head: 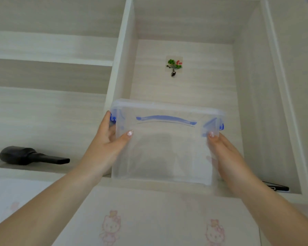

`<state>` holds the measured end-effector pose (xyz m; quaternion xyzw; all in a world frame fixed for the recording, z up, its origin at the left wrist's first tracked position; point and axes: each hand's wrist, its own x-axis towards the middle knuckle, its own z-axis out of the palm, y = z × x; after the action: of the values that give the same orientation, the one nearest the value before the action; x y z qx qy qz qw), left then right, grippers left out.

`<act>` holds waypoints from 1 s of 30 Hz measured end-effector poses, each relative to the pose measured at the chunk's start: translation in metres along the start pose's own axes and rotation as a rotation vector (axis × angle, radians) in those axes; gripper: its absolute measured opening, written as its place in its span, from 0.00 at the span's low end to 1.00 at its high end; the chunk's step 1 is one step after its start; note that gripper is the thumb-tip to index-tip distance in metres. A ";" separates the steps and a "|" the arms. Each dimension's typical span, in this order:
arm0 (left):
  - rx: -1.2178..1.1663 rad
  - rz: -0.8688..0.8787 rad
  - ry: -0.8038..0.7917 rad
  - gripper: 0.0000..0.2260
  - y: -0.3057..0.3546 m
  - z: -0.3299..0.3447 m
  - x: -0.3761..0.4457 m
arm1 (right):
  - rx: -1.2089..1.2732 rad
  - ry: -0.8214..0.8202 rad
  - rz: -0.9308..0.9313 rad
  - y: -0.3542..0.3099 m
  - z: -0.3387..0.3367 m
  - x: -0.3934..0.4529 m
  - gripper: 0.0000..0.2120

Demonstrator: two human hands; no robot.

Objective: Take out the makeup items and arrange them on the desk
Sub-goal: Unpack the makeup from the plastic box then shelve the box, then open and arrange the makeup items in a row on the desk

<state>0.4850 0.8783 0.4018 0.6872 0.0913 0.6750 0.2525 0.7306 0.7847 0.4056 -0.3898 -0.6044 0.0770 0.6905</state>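
Both hands (pixel 110 144) round unlabelled clear box (pixel 165 148)

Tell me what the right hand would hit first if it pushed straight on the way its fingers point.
The right hand, gripping the clear plastic box with blue clips, points into the pale wooden cubby; likely its back wall first, though depth is unclear.

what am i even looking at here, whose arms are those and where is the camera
There is one picture, from a camera worn on a person's head, so the two bare arms reaching in are that person's own. The left hand and the right hand grip opposite sides of a clear plastic box with a lid, blue handle and blue clips, held in front of a pale wooden shelf unit. Whether anything is inside it cannot be told. A black hair dryer lies on a shelf at left. A dark object lies at lower right.
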 end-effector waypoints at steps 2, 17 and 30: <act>0.010 0.023 -0.004 0.27 -0.010 0.000 -0.009 | -0.057 -0.052 0.010 0.006 -0.002 -0.005 0.12; 0.427 0.031 -0.094 0.36 -0.045 0.001 -0.019 | -0.239 -0.180 0.108 0.022 -0.010 0.004 0.19; 0.458 0.100 0.022 0.34 -0.052 0.006 -0.030 | -0.313 0.074 0.052 0.029 0.003 0.000 0.31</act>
<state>0.5001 0.9075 0.3508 0.7229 0.2106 0.6557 0.0552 0.7388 0.8063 0.3873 -0.5109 -0.5727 -0.0148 0.6409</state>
